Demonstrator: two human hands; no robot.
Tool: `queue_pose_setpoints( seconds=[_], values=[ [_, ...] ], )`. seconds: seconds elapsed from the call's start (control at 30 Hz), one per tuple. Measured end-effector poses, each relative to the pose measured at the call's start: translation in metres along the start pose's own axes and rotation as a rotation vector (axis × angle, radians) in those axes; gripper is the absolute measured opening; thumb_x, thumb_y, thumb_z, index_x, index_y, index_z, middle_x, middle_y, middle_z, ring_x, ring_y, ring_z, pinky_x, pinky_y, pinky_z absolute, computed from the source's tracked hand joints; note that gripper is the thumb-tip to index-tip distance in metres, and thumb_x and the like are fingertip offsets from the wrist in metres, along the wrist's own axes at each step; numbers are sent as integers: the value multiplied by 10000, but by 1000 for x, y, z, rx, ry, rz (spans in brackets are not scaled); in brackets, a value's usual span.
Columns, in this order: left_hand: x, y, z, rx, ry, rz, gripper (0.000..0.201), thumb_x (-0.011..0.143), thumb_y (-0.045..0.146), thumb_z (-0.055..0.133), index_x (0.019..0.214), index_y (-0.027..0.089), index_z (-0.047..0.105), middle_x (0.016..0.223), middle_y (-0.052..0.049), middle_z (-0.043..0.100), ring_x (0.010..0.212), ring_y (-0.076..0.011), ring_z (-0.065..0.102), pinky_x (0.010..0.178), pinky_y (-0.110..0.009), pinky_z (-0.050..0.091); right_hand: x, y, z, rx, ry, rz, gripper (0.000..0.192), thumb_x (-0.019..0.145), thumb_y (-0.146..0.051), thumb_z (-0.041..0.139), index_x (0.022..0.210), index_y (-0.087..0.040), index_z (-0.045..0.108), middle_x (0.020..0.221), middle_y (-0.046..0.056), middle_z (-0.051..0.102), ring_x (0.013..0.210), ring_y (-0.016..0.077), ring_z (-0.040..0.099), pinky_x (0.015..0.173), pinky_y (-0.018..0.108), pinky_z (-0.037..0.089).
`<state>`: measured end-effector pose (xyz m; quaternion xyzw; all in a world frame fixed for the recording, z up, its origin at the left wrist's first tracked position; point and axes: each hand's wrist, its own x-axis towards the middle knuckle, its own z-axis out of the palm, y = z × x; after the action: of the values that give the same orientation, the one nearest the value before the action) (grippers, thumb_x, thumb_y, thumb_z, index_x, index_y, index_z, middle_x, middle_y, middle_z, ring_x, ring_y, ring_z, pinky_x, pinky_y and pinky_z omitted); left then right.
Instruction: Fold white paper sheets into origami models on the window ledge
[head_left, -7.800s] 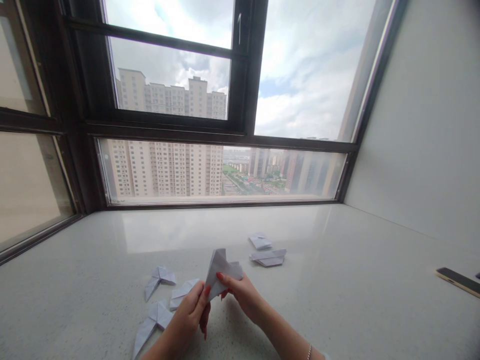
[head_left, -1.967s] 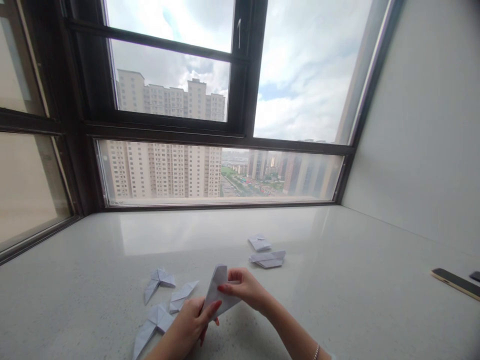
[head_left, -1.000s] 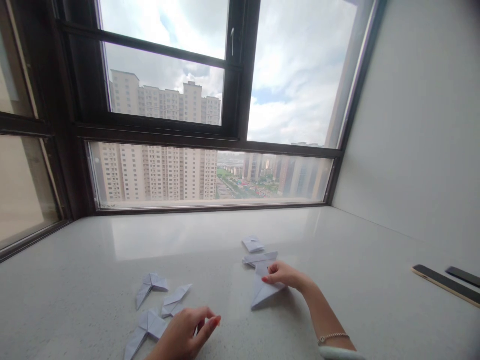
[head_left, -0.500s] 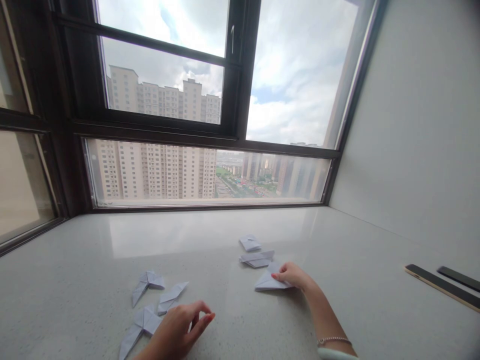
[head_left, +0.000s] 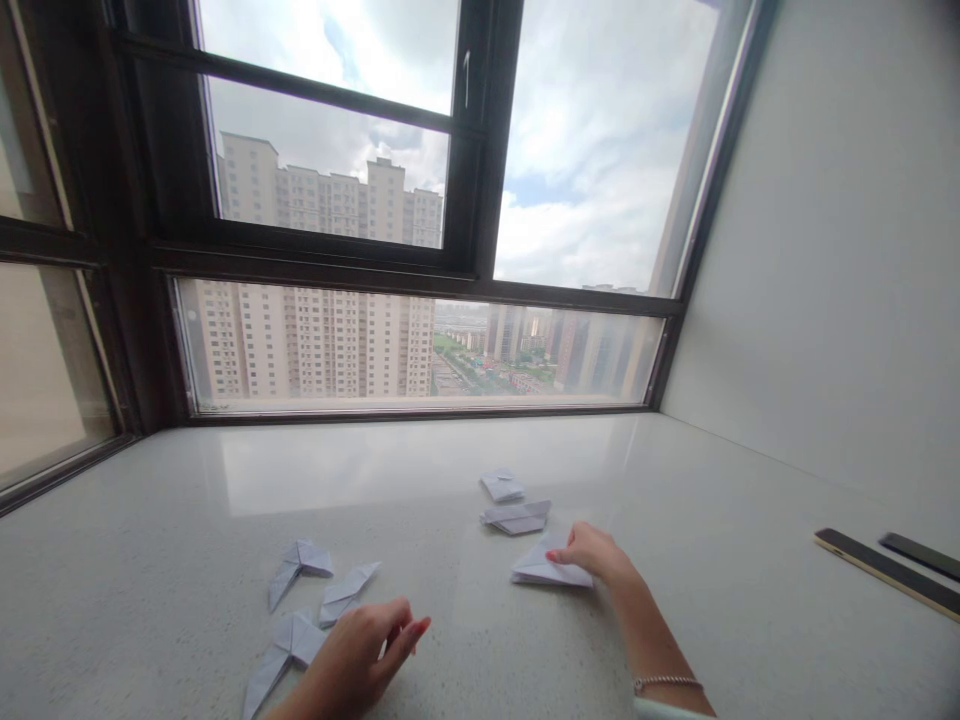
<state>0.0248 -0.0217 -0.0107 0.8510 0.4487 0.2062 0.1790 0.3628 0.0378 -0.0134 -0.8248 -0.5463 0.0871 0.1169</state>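
My right hand has its thumb on top of a flat folded white paper triangle, gripping its right side; the other fingers are partly hidden. My left hand hovers low over the surface with its fingers curled in toward the thumb, and nothing shows between them. Close behind it lies a narrow folded paper piece. Partly covered by the left hand is a bent, wing-shaped folded paper, and a similar bent paper sits farther back.
Beyond the right hand lie a folded paper strip and a small folded paper square. Two long dark flat objects rest at the far right. A dark-framed window closes off the back of the white speckled sill, with a wall on the right.
Both hands stay nearly in place. My right hand's fingers have shifted slightly, so more of the paper triangle's right side shows.
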Motion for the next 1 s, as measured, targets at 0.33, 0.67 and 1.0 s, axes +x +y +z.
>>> queue_pose_setpoints(
  seconds=[0.33,0.67,1.0],
  values=[
    [2,-2,-1,-173,14,5,494,822,503,178,536,211,455,348,53,405,398,-110,462,477,-180,336,-9,-16,-9,21,23,-36,228,598,-367,590,707,-192,493,701,16,611,711,193,573,571,253,343],
    [12,-20,-23,-568,208,-127,525,771,567,240,660,163,557,348,67,416,314,-81,337,418,-199,298,-34,-65,-23,-29,266,-163,433,767,-548,339,574,-193,494,578,17,584,599,176,552,564,263,293],
    [11,-55,-53,-111,333,-406,324,730,431,374,853,196,560,586,31,527,581,-153,550,562,-239,375,-89,-146,4,9,137,-585,400,826,-410,364,598,-171,589,581,31,629,543,133,538,516,242,246]
  ],
)
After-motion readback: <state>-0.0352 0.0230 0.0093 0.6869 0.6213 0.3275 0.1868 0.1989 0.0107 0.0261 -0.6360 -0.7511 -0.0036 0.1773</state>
